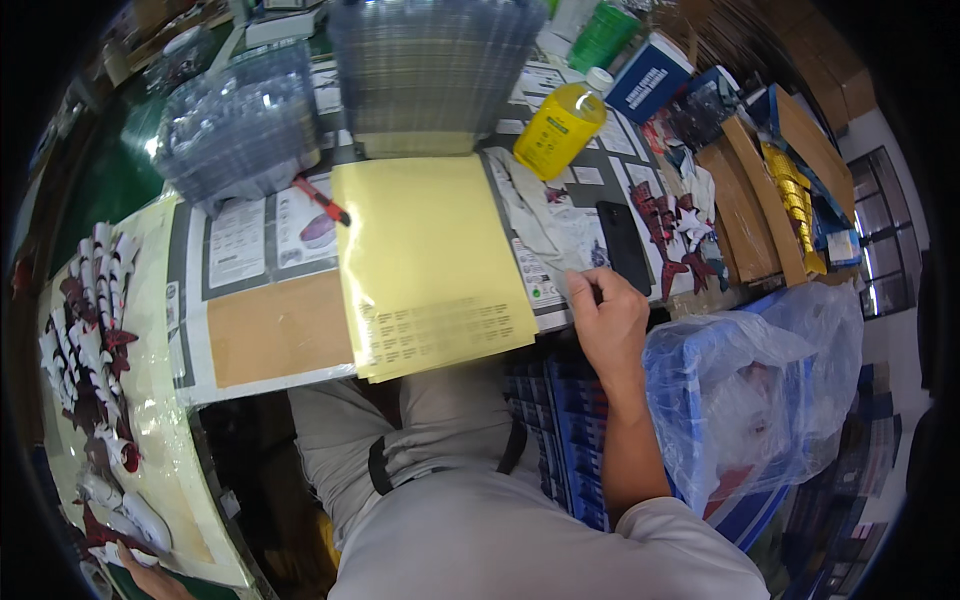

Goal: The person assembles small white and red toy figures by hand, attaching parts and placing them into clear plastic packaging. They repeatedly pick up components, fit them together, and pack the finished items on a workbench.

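My right hand (612, 318) is closed at the table's front edge, pinching the lower end of a grey cloth (540, 215) between thumb and fingers. At the lower left rim, my left hand (150, 578) reaches to the side table, its fingers closed on a white and dark red fish-shaped piece (105, 550); part of the hand is cut off. Similar jointed striped pieces (90, 330) lie in a bunch farther up that table. Yellow sheets (425, 250) with small printed rows lie in front of me, slightly over the front edge. A black phone (625, 245) rests right of the cloth.
Tall stacks of clear plastic trays (430, 80) stand behind the sheets. Nearby are a red utility knife (322, 202), brown cardboard (275, 330) and a bottle of yellow liquid (565, 125). More dark red fish pieces (680, 230) lie at right, above a blue crate (680, 400) lined with clear plastic.
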{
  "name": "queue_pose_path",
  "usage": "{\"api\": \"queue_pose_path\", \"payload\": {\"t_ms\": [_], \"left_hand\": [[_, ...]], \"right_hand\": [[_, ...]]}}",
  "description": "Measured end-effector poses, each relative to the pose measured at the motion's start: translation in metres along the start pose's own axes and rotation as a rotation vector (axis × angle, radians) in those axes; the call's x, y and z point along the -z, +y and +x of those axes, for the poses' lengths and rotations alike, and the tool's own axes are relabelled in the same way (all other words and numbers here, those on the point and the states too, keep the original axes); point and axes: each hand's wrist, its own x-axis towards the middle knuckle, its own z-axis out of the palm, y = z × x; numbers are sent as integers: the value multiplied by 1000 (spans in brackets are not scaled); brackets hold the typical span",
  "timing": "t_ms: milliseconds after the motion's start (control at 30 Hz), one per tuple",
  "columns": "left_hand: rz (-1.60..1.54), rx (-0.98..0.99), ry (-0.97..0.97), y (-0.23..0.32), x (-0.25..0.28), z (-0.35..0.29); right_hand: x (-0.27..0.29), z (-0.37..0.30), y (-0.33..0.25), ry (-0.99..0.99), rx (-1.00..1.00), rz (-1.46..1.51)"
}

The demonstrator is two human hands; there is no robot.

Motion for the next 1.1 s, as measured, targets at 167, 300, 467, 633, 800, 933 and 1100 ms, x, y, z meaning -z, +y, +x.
{"api": "queue_pose_path", "payload": {"t_ms": [167,300,467,633,800,933,1100], "left_hand": [[198,-65,141,54,-10,-7],[234,-122,150,99,-17,-11],[-308,-226,-271,146,-101,-54],[-625,-68,-624,229,-219,-144],[-700,142,-847,282,-274,-206],[-559,172,-976,300,-296,-226],[-473,-115,-1093,330,-315,-238]], "right_hand": [[-4,-2,28,12,45,-85],[-13,-5,33,-57,51,-53],[-3,14,26,28,36,-73],[-34,60,21,14,162,-61],[-56,73,35,-128,135,-105],[-37,71,21,-140,30,-132],[-5,40,-39,-171,151,410]]}}
